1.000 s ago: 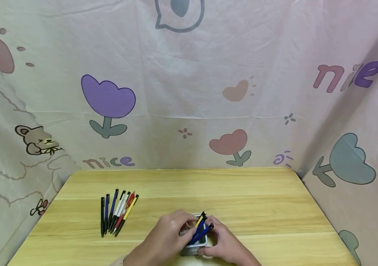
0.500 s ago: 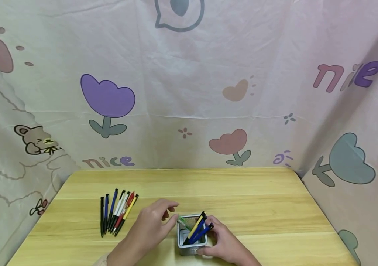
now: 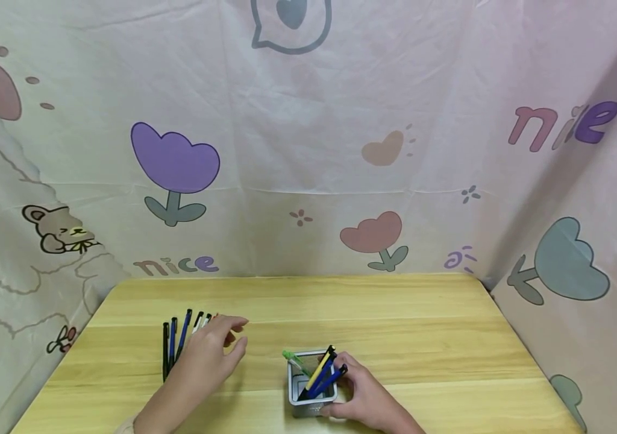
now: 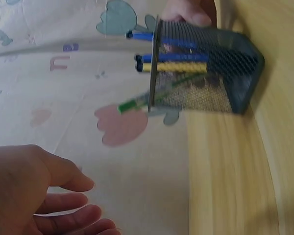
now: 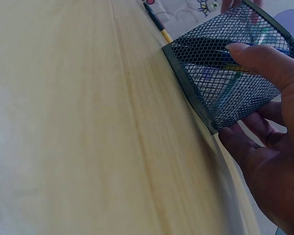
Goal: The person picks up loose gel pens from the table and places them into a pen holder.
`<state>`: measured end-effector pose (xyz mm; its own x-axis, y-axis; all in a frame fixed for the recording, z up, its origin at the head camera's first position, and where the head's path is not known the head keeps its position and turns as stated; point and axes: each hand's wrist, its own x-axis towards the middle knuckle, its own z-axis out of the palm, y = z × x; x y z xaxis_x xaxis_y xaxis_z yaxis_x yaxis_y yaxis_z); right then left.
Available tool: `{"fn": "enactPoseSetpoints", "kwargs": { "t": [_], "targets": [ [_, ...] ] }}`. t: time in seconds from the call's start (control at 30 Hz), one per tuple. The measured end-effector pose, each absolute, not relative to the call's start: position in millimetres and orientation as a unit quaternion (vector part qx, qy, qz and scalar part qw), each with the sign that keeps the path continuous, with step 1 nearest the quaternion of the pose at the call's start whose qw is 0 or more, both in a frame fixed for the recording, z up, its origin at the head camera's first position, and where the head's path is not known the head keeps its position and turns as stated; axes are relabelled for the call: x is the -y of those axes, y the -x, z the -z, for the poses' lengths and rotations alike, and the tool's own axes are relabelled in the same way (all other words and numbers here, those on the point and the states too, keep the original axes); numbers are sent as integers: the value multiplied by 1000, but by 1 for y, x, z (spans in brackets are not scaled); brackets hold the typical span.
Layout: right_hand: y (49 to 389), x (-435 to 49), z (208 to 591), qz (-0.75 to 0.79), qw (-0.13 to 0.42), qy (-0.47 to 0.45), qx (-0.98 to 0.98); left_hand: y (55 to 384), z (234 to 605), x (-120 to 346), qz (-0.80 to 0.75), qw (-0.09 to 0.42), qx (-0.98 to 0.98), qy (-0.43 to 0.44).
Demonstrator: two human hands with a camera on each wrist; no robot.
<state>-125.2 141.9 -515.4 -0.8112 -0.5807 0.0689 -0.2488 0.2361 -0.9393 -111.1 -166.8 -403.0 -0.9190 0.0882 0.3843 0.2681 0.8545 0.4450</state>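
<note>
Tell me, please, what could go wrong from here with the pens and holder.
The left hand, near the loose pens, might brush and scatter them. The green pen juts out of the mesh holder, so a bump could dislodge it. If the right hand loosens its grip, the holder might shift.

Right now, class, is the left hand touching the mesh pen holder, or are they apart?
Apart: the head view shows plain wooden tabletop between the left hand and the mesh pen holder.
</note>
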Motion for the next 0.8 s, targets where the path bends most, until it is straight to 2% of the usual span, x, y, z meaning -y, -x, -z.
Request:
{"fn": "enactPoseSetpoints", "kwargs": {
  "t": [0.27,0.8],
  "targets": [
    [124,-142,516,558,144,267,-772,121,406,201,231,183,953,70],
    [125,-142,514,560,150,263,-771,133,420,250,201,145,969,9]
  ]
}}
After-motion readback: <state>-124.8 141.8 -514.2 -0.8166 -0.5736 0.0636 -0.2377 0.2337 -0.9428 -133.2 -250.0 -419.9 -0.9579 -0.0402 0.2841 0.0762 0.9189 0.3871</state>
